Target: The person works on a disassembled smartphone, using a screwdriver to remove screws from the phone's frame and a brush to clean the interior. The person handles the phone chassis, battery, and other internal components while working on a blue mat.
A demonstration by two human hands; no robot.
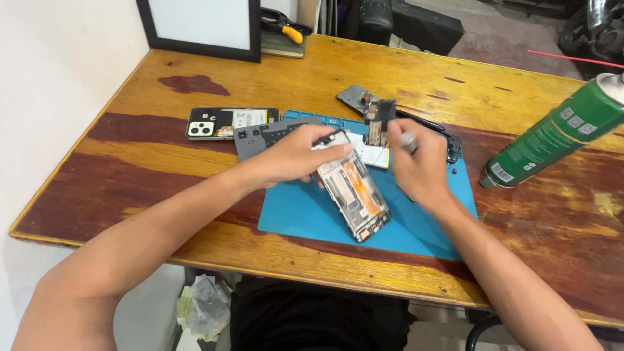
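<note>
Nearest me, over the front half of the blue mat (pixel 305 218), I see the opened phone (pixel 353 187) tilted up off the surface, its bare insides facing me. My left hand (pixel 296 155) clamps its upper end, fingers pressed together over the top edge and thumb underneath. I judge it light and stiff but fragile: the exposed boards and orange ribbon should not be squeezed, so the frame's side rails are the place to grip it.

My right hand (pixel 419 170) sits just beside it, fingers curled shut around a thin tool with a silver cap (pixel 408 140); its tip is hidden from me.

Behind the hands lie a grey phone cover (pixel 263 138), a small dark part with a camera module (pixel 379 120) and a white-and-yellow battery (pixel 372 155). Further left, a second phone back (pixel 224 122) rests on the wooden table (pixel 162 169). Nothing here serves as a container except a green spray can (pixel 559 133) lying on its side at the right; I cannot tell its contents.
</note>
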